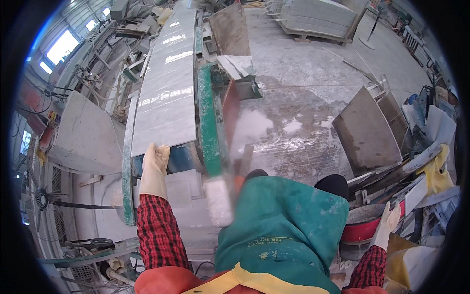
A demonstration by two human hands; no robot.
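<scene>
My left hand (155, 166), in a pale glove, is at the near end of a line of glossy light grey stone slabs (164, 120) lying on a long conveyor bed. Its fingers are closed over the near edge of the closest slab. Below that edge a blue surface (181, 156) shows. My right hand (388, 224), gloved too, is out to the right by the rim of a red basin (360, 232). Its fingers point away from me and look apart. A pale flat piece (416, 192) lies just past the fingertips; whether they touch it I cannot make out.
A green rail (209, 122) runs along the conveyor's right side, with a white wrapped end (218, 201) near my apron. Brown boards (367, 132) lean at the right above scrap pieces. A yellow cloth (437, 169) hangs there. White patches (254, 123) mark the wet floor.
</scene>
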